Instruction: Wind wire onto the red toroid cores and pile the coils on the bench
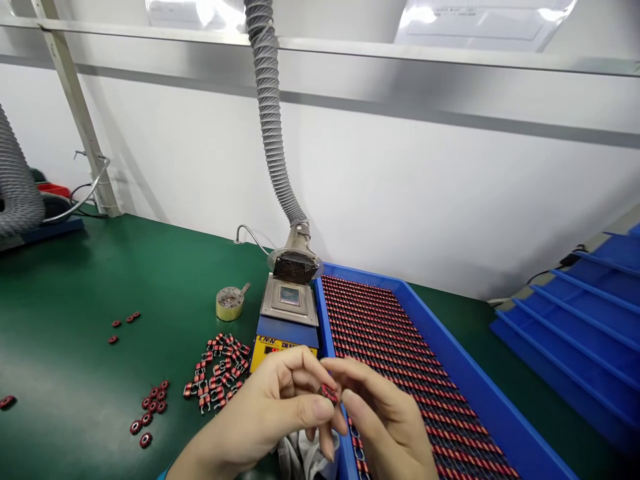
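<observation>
Between my two hands is a small red-and-black wound ring coil (329,393). My left hand (280,400) pinches it between thumb and forefinger. From the other side, the thumb and fingertips of my right hand (385,420) close in on the same coil and seem to touch it. Just behind my hands stands a yellow-and-blue solder pot (289,307), partly covered by my left hand. To the left of my wrist lies a heap of red coils with bent wire legs (220,370). Farther left is a cluster of ring coils (150,408).
A blue tray (480,407) with rows of red coils runs along the right. A fume hose (273,120) hangs over the pot. Beside it sits a round tin (229,305). Blue stacked trays (580,327) lean at far right. Grey-white cloth (307,457) lies below my hands.
</observation>
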The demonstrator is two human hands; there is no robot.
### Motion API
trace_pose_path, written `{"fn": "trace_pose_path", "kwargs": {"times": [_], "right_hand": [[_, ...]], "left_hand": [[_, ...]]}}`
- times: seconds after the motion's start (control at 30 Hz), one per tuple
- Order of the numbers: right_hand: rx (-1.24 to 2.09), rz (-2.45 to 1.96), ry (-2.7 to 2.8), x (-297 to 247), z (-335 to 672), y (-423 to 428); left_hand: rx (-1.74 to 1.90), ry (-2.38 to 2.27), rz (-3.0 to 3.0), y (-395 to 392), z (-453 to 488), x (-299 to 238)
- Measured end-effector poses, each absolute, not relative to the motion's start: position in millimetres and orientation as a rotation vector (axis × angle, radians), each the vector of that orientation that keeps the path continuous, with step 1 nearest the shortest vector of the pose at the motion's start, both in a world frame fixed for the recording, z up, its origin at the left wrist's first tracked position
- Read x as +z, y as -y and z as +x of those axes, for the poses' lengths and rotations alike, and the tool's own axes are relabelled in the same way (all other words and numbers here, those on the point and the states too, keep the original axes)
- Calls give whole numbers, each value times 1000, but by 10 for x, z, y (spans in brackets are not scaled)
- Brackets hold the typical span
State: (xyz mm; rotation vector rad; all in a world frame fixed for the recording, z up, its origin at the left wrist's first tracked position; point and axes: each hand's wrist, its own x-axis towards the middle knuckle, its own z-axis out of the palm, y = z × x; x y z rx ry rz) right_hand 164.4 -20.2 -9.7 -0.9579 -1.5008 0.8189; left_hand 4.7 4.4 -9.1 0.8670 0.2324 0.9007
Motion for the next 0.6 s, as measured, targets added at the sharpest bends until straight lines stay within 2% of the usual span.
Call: {"fn": "trace_pose_path", "kwargs": {"times": [0.1,0.27,0.4,0.6], "right_hand": [[913,-847,1434,-150,1584,200],[1311,-568,1038,-114,1423,164],[1219,-538,845,-40,1448,165],[1174,-858,1230,-47,1557,287]], "left_hand": [[851,-268,875,-47,55,-94],[831,-350,972,-32,18,-104],[863,-429,1038,9,-21,-77],[1006,-502,1094,49,-23,20]]}}
